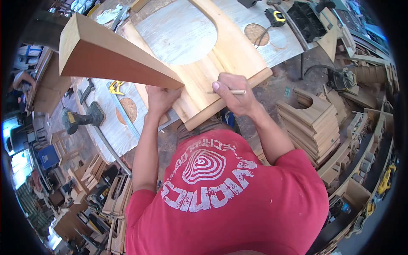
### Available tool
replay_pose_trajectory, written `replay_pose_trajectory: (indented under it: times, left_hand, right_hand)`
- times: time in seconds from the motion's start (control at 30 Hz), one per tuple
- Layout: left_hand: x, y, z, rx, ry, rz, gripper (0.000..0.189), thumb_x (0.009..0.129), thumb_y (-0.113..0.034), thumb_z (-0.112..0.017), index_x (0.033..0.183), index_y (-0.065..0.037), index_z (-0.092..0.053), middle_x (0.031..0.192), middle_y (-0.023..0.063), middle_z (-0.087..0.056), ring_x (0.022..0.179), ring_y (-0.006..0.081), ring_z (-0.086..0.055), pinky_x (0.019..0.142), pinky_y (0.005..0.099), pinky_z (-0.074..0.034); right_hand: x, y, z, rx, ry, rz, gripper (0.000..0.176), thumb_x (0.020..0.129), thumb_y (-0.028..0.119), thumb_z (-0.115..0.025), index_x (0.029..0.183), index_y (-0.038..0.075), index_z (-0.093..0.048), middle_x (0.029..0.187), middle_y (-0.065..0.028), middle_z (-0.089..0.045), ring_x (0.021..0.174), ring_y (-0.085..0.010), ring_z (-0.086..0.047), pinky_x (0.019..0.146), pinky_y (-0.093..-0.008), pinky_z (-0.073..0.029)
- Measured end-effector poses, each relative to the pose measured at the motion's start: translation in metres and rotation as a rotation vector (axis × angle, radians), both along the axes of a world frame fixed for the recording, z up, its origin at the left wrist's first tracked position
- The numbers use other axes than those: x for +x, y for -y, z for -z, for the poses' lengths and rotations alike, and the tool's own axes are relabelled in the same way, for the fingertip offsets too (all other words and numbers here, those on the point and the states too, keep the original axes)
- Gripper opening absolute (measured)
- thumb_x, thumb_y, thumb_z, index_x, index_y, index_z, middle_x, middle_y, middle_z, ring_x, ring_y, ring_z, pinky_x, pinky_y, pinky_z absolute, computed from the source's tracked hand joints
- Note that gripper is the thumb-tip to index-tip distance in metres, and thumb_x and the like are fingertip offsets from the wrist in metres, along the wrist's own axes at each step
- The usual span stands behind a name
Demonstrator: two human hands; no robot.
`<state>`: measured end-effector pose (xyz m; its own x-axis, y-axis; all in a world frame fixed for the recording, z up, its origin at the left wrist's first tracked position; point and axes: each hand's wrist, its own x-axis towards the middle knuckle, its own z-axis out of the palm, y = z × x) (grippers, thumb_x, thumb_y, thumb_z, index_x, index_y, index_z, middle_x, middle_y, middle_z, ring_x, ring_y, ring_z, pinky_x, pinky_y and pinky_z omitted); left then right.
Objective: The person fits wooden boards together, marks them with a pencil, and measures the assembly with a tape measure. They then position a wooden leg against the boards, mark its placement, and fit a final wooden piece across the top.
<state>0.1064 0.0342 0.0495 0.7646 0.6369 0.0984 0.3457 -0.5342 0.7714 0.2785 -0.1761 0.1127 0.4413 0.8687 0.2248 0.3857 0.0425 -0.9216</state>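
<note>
A tall tapered wooden piece [114,55] stands on a light wooden panel [238,55] with a large rounded cutout. My left hand [161,101] is at the narrow lower end of the tapered piece, gripping it, its fingers partly hidden behind the wood. In my right hand [233,93] is a thin pencil [239,92], held in closed fingers just above the panel near its front edge. The panel lies on the worktable [280,42].
A cordless drill [83,117], a yellow-handled square [117,91] and a tape measure [275,17] rest on the table. Stacked wooden pieces [308,123] stand at the right, near a power tool [341,79]. Wooden parts crowd the lower left.
</note>
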Motion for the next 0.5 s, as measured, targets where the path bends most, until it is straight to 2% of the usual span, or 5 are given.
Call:
replay_pose_trajectory:
  times: [0.17, 0.2, 0.23, 0.3, 0.5]
  left_hand:
    - [-0.012, -0.011, 0.03, 0.233, 0.037, 0.023, 0.03, 0.072, -0.016, -0.082, 0.095, 0.001, -0.074, 0.087, 0.0138, -0.076, 0.082, 0.0258, -0.074, 0.075, 0.0377, -0.058]
    - [-0.012, -0.01, 0.033, 0.099, -0.015, -0.012, 0.037, 0.067, -0.026, -0.084, 0.095, -0.005, -0.074, 0.104, 0.0182, -0.068, 0.101, 0.0383, -0.063, 0.091, 0.0508, -0.048]
    - [-0.007, -0.005, 0.023, 0.031, -0.01, -0.032, 0.035, 0.067, -0.024, -0.085, 0.094, -0.005, -0.074, 0.108, 0.019, -0.067, 0.106, 0.0393, -0.062, 0.092, 0.0512, -0.049]
    - [-0.009, 0.001, 0.02, 0.265, 0.061, -0.053, 0.041, 0.067, -0.024, -0.085, 0.101, -0.006, -0.071, 0.11, 0.0199, -0.065, 0.106, 0.0401, -0.062, 0.091, 0.0511, -0.051]
    - [-0.013, -0.002, 0.018, 0.118, -0.138, -0.087, 0.058, 0.067, -0.027, -0.085, 0.118, -0.008, -0.065, 0.114, 0.0174, -0.063, 0.114, 0.0342, -0.054, 0.103, 0.0476, -0.041]
  right_hand:
    - [-0.034, 0.038, 0.014, -0.084, -0.043, 0.101, 0.036, 0.101, 0.023, -0.057, 0.071, 0.003, -0.057, 0.067, -0.0133, -0.054, 0.067, -0.0328, -0.054, 0.066, -0.0434, -0.044]
    - [-0.042, 0.047, 0.019, -0.064, -0.038, 0.142, 0.036, 0.102, 0.023, -0.056, 0.071, 0.003, -0.057, 0.068, -0.0131, -0.055, 0.07, -0.0333, -0.055, 0.068, -0.044, -0.045]
    - [-0.048, 0.055, 0.027, -0.04, -0.031, 0.188, 0.037, 0.102, 0.024, -0.056, 0.071, 0.003, -0.058, 0.069, -0.0128, -0.056, 0.073, -0.0337, -0.056, 0.071, -0.0445, -0.046]
    - [-0.056, 0.07, 0.023, -0.047, 0.085, 0.209, 0.036, 0.103, 0.026, -0.054, 0.074, 0.003, -0.059, 0.078, -0.0134, -0.06, 0.081, -0.0351, -0.058, 0.075, -0.0452, -0.048]
    - [-0.07, 0.094, 0.015, -0.119, 0.241, 0.306, 0.036, 0.106, 0.028, -0.051, 0.085, 0.001, -0.063, 0.08, -0.0149, -0.06, 0.079, -0.0341, -0.057, 0.073, -0.0425, -0.047]
